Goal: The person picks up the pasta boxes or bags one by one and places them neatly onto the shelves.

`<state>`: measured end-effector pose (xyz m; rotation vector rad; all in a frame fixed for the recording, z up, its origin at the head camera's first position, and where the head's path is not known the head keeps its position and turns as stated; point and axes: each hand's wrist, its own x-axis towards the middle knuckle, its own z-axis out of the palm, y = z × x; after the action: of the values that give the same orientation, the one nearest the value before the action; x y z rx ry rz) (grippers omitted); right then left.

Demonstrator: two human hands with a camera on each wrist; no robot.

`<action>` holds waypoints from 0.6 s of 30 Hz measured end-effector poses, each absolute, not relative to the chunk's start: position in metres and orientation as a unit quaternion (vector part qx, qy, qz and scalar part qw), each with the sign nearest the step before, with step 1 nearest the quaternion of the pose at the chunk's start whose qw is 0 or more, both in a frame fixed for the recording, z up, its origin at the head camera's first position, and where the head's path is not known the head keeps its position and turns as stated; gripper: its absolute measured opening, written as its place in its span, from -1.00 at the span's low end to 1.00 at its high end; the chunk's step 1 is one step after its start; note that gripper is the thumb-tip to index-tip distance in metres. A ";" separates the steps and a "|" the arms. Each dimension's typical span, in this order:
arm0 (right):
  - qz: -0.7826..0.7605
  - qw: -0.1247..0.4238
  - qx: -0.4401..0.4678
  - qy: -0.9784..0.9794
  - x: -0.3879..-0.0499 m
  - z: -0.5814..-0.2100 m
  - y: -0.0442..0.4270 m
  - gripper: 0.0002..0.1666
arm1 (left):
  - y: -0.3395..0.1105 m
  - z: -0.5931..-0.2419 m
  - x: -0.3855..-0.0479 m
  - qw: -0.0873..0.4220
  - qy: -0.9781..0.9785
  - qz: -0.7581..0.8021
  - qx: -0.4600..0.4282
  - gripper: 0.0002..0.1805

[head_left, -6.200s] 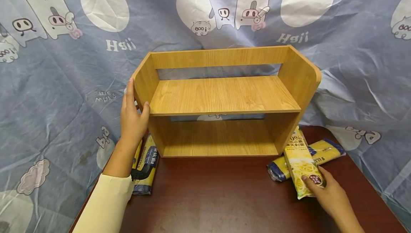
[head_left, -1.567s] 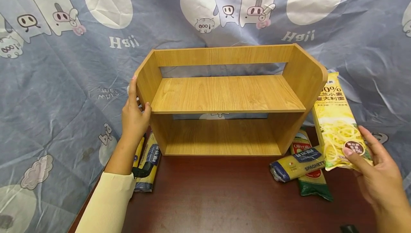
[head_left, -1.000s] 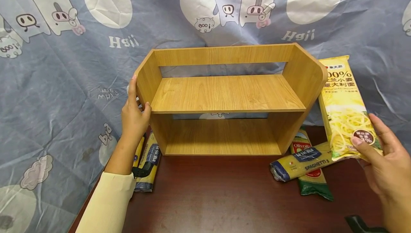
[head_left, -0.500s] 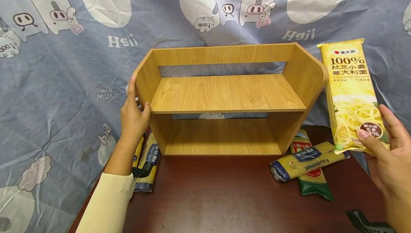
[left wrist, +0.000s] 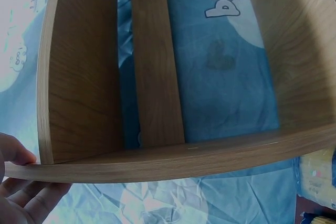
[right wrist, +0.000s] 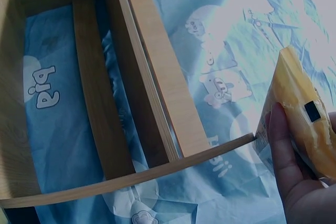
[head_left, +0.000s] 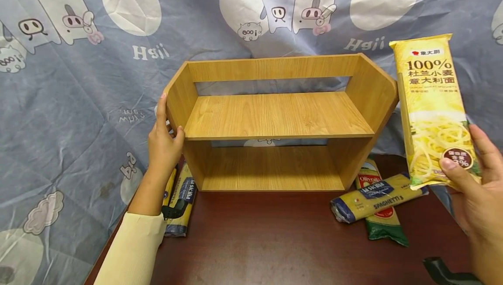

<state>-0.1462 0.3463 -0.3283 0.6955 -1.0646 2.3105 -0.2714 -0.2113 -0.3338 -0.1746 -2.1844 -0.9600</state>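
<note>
A two-tier wooden shelf (head_left: 275, 115) stands on the dark red table, its tiers bare. My left hand (head_left: 165, 145) grips its left side panel, thumb at the front edge and fingers along the outside; the left wrist view shows the panel's edge between thumb and fingers. My right hand (head_left: 477, 184) holds a yellow pack of spaghetti (head_left: 432, 106) by its lower end, thumb across the front. This pack is raised in the air, nearly upright, beside the shelf's right side panel (head_left: 377, 97). In the right wrist view the pack (right wrist: 299, 103) shows its side.
Right of the shelf, a blue-and-yellow spaghetti pack (head_left: 377, 197) lies across a green-ended Olivoila pack (head_left: 387, 228). More pasta packs (head_left: 182, 206) lie on the left, partly behind my left arm. A printed blue cloth (head_left: 78, 123) hangs behind the table (head_left: 267, 237).
My right hand has lifted the yellow spaghetti pack off the other packs at the right and raised it beside the shelf. The Olivoila pack beneath came into view. My left hand stayed on the shelf.
</note>
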 end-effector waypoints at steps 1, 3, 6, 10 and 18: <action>0.850 0.241 0.261 -0.390 -0.145 -0.328 0.345 -0.13 | -0.211 -0.334 -0.271 0.366 -0.849 -0.374 -0.068 -0.01; 0.850 0.234 0.263 -0.392 -0.144 -0.327 0.343 -0.13 | -0.211 -0.334 -0.271 0.366 -0.849 -0.375 -0.069 -0.01; 0.848 0.238 0.252 -0.401 -0.142 -0.327 0.338 -0.11 | -0.212 -0.333 -0.270 0.366 -0.848 -0.377 -0.070 -0.01; 0.846 0.240 0.236 -0.413 -0.140 -0.328 0.334 -0.10 | -0.212 -0.334 -0.270 0.366 -0.848 -0.378 -0.068 -0.01; 0.834 0.213 0.252 -0.442 -0.137 -0.331 0.327 -0.09 | -0.212 -0.334 -0.270 0.364 -0.850 -0.375 -0.066 -0.01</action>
<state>-0.1368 0.3268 -0.3308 0.6999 -1.2285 2.3158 -0.2701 -0.2117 -0.3345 -0.1707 -2.1875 -0.9637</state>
